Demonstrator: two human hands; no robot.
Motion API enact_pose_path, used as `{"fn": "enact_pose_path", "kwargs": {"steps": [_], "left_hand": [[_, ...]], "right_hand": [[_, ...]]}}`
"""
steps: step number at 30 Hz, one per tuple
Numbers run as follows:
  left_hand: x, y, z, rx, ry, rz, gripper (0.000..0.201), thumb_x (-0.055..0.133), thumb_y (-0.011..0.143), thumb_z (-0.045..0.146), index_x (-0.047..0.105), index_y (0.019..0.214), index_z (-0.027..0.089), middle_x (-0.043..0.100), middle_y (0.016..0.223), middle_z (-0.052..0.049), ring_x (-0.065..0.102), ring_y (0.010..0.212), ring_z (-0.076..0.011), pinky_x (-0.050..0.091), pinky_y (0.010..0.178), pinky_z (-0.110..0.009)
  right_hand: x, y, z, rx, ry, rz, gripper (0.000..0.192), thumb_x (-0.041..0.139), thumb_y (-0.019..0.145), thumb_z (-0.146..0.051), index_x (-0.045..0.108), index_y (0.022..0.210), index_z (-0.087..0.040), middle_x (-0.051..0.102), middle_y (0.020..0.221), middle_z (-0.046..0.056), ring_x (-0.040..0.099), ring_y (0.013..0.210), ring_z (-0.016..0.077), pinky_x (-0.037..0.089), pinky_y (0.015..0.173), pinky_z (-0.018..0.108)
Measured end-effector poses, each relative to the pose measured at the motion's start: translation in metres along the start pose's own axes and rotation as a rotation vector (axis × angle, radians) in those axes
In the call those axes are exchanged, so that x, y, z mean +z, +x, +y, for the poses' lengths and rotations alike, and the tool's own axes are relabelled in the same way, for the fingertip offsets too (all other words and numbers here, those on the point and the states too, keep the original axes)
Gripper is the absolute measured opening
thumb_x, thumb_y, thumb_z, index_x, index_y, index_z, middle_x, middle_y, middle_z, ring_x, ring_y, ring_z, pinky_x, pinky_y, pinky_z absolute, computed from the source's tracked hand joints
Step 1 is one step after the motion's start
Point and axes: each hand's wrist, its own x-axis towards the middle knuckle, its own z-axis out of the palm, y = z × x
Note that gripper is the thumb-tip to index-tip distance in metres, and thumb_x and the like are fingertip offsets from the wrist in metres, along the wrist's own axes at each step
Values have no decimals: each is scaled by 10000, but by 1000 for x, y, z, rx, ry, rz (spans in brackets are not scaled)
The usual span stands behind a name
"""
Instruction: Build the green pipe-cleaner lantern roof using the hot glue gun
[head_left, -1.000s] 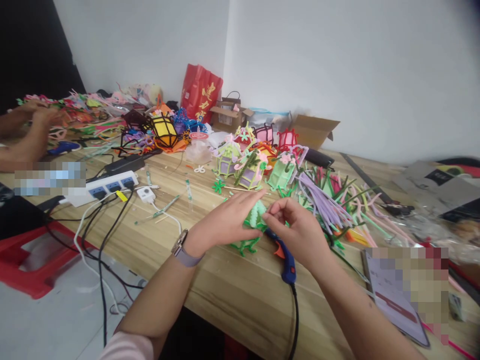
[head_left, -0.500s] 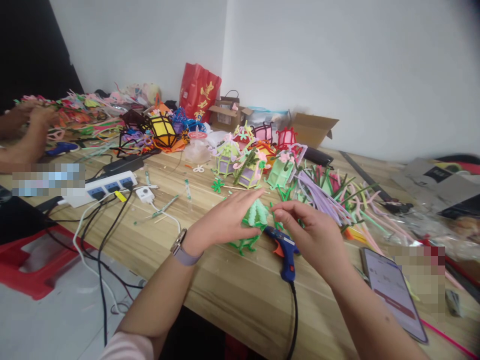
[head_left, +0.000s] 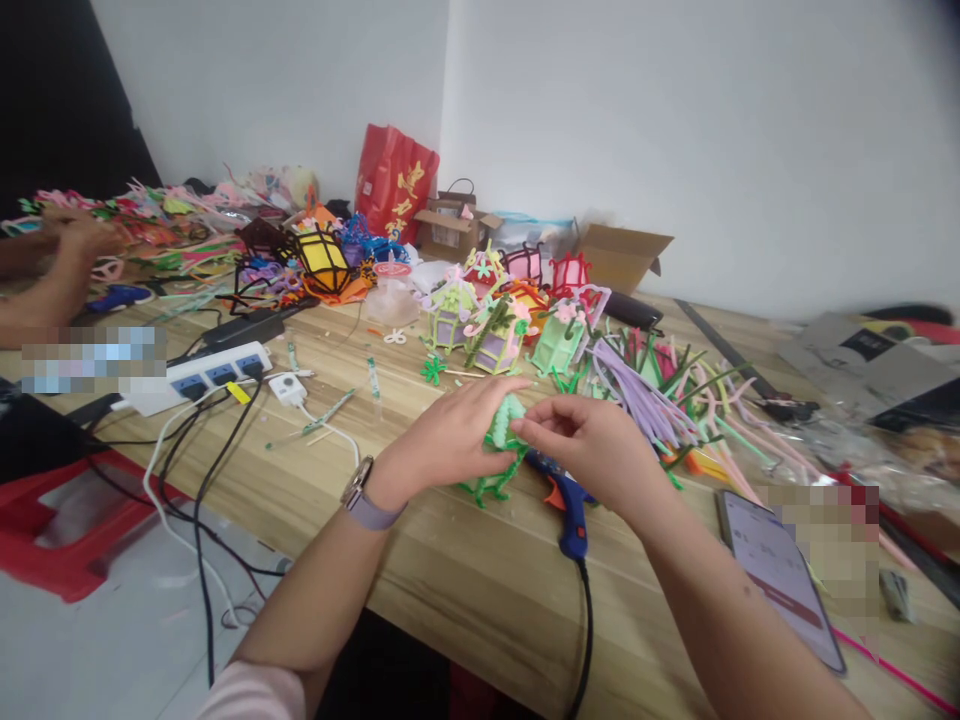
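Note:
A green pipe-cleaner lantern (head_left: 495,484) with a mint-green, ridged top stands on the wooden table. My left hand (head_left: 454,435) curves around it, thumb on the near side and fingers over the far side. At the lantern's top right, my right hand (head_left: 581,440) is closed in a pinch, its fingertips touching the mint part. Whatever lies between those fingertips is hidden. Just right of the lantern, partly under my right hand, lies a blue glue gun (head_left: 574,515) with an orange trigger.
Several finished lanterns (head_left: 499,340) and a bundle of purple pipe cleaners (head_left: 637,390) are behind my hands. A phone (head_left: 780,580) lies to the right. On the left are a power strip (head_left: 225,375) with trailing cords and another person's hands (head_left: 82,240).
My right hand has moved left, from above the glue gun to the lantern's top. My left hand keeps its hold on the lantern.

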Motion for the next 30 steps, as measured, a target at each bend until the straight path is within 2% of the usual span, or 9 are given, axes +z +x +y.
{"fn": "enact_pose_path", "kwargs": {"steps": [4, 8, 13, 16, 19, 24, 30], "left_hand": [[1, 0, -3, 17, 8, 61, 583, 696, 729, 217, 377, 1215, 173, 490, 1371, -202, 461, 1329, -305, 441, 1048, -454], [-3, -3, 6, 15, 91, 67, 493, 690, 768, 253, 400, 1160, 180, 387, 1451, -234, 366, 1398, -326, 399, 1081, -505], [4, -17, 36, -165, 352, 207, 275, 681, 806, 291, 528, 1015, 199, 333, 1497, -183, 317, 1398, -385, 297, 1115, -623], [16, -23, 49, -243, 425, 284, 274, 673, 821, 311, 564, 1040, 189, 361, 1480, -179, 320, 1385, -397, 304, 1108, -641], [23, -22, 54, -270, 470, 307, 259, 636, 854, 320, 589, 1066, 181, 413, 1456, -169, 318, 1380, -404, 324, 1094, -657], [22, -17, 56, -272, 517, 299, 131, 539, 909, 223, 639, 965, 160, 501, 1394, -149, 363, 1352, -379, 368, 1087, -628], [22, -14, 53, -274, 473, 265, 160, 490, 927, 165, 638, 876, 131, 525, 1346, -162, 478, 1254, -313, 449, 1060, -503]], "right_hand": [[-1, 3, 1, 51, 41, -57, 217, 625, 734, -378, 655, 627, -192, 505, 472, -39, 385, 433, 96, 272, 431, 237], [3, 4, 7, -21, 138, -47, 220, 605, 750, -385, 625, 646, -192, 516, 508, -34, 395, 460, 97, 288, 443, 230], [10, 6, 17, -55, 263, -37, 272, 633, 754, -454, 610, 671, -196, 543, 563, -23, 429, 499, 109, 331, 468, 239], [12, 6, 22, -52, 368, -57, 285, 660, 751, -473, 625, 716, -193, 576, 615, -11, 475, 542, 121, 382, 511, 252], [13, 6, 25, -50, 443, -52, 312, 679, 755, -505, 629, 730, -198, 540, 596, -23, 447, 534, 117, 364, 497, 247], [16, 7, 28, -49, 550, -28, 301, 699, 734, -492, 618, 700, -204, 497, 571, -40, 412, 516, 108, 331, 472, 238], [17, 8, 30, -88, 601, 41, 245, 696, 730, -434, 611, 714, -205, 531, 602, -38, 474, 549, 116, 395, 528, 247]]}}
